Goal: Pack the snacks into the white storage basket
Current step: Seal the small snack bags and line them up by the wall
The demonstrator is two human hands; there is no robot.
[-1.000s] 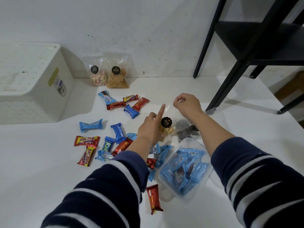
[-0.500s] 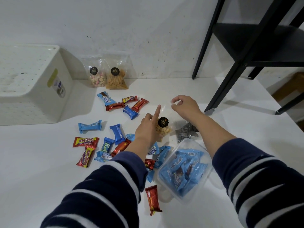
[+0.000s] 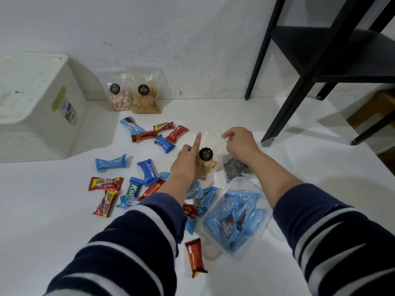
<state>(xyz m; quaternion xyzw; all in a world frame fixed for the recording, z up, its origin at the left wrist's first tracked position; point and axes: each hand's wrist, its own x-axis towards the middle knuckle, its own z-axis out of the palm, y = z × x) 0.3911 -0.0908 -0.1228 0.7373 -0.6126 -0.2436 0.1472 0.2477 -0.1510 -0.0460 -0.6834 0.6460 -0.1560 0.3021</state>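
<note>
1. My left hand [image 3: 186, 161] grips the left side of a clear snack bag [image 3: 206, 161] with a black round sticker. The index finger sticks straight out and the other fingers curl against the bag.
2. My right hand [image 3: 240, 144] pinches the clear top edge of the same bag between thumb and fingertips. The plastic there is see-through, so the edge is hard to make out.
3. The bag stands on the white table [image 3: 42, 231], between both hands. Its lower left part is hidden behind my left hand.
4. Just right of it lies a bag of black-and-white swirl pieces [image 3: 236, 169], partly covered by my right wrist.
5. In front of that sits a clear tub [image 3: 233, 216] full of light blue wrapped snacks.
6. Loose red and blue snack bars [image 3: 147, 171] are scattered left of my hands. Several are cut off by my left sleeve [image 3: 132, 242], so I can't count them.
7. One red bar [image 3: 195, 257] lies alone nearest to me.
8. The white basket [image 3: 36, 107] sits far left, well apart from the bag, cut off by the frame edge. I can't see inside it.
9. Two more clear bags [image 3: 133, 96] lean on the wall beside the basket.
10. A black shelf frame [image 3: 320, 60] stands at the right rear.
11. Versus half a second ago: my right fingers have closed onto the bag top. The left hand has barely moved, and nothing has gone into the basket.
</note>
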